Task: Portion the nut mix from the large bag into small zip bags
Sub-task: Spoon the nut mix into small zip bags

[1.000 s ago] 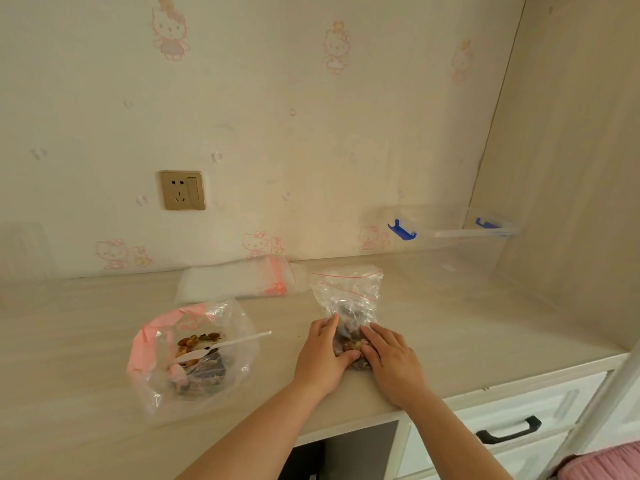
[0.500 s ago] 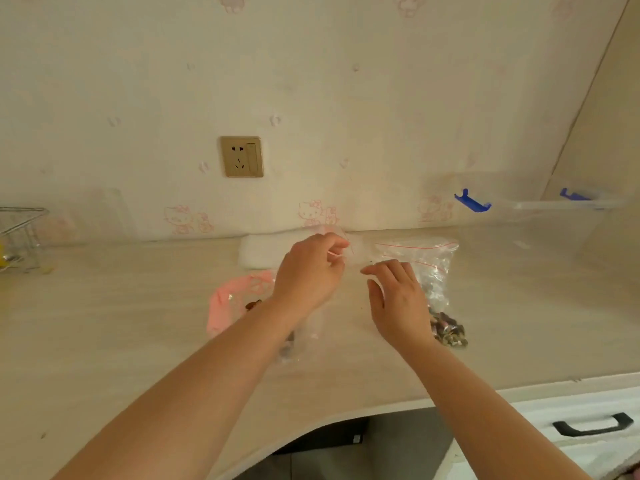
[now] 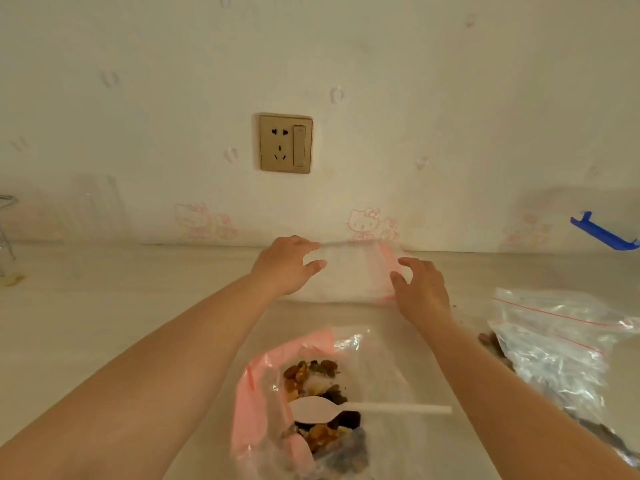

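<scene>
Both hands, left hand [image 3: 289,266] and right hand [image 3: 420,289], now reach to the stack of empty zip bags [image 3: 356,271] by the wall, away from the filled small bag [image 3: 561,344] lying at right.

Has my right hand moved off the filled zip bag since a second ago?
Yes. The right hand has left the filled small bag and gone back toward the wall, to the stack of empty zip bags below the wall socket.
</scene>
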